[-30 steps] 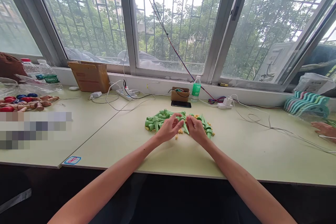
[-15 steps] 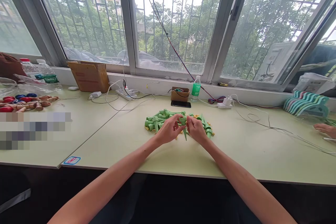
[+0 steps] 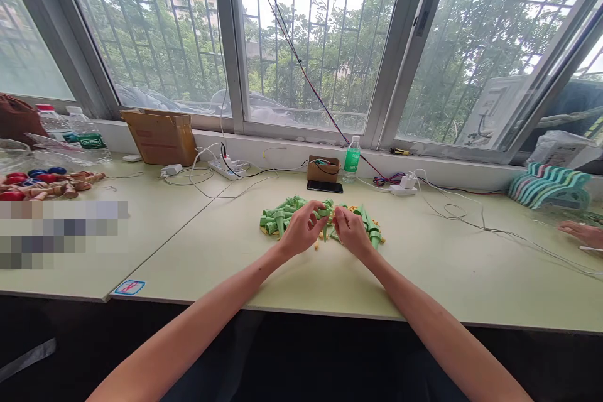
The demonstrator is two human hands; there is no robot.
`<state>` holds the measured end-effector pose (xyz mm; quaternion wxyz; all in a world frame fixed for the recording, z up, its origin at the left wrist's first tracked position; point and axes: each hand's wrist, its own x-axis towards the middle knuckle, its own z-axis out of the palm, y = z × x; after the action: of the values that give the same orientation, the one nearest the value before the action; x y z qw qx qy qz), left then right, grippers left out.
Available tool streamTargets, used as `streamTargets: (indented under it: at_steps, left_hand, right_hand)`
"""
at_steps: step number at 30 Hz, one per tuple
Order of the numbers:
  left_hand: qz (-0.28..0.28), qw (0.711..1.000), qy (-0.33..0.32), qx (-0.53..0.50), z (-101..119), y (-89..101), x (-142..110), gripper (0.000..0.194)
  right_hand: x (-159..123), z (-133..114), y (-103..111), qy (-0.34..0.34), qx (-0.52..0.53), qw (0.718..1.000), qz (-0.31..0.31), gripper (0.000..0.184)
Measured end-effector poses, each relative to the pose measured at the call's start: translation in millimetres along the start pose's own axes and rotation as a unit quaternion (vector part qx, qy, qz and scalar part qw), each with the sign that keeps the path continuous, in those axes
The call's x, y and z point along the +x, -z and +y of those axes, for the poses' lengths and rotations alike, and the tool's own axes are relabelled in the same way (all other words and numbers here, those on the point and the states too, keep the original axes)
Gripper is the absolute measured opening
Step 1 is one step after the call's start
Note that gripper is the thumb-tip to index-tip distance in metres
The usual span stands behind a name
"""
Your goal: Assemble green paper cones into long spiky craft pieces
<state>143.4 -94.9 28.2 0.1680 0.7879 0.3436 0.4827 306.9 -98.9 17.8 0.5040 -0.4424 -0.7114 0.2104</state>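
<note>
A heap of green cone-shaped plastic spikes [image 3: 282,218] with small yellow bits lies on the pale green table [image 3: 424,264]. My left hand [image 3: 301,232] is closed on one green spike [image 3: 323,218], held point down above the heap. My right hand [image 3: 349,231] sits just to its right with the fingers curled in a pinch by the same spike; what it grips is too small to make out.
Behind the heap lie a black phone [image 3: 325,186], a small cardboard box [image 3: 323,169] and a green bottle [image 3: 351,160]. Cables and a power strip [image 3: 228,168] run along the window sill. A bigger carton [image 3: 161,136] stands left. Another person's hand [image 3: 581,232] rests at the far right.
My left hand lifted one green spike out of the heap and turned it point down. My right hand has closed in beside it. The other person's hand shifted slightly.
</note>
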Motion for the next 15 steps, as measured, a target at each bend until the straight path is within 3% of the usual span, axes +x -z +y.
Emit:
streamTargets:
  at_steps: [15]
  left_hand:
    - [-0.017,1.0,-0.015,0.02,-3.1,-0.6,-1.0,0.024]
  right_hand:
    - [-0.2,-0.2,0.3,0.013,-0.002,1.0,-0.021,0.046]
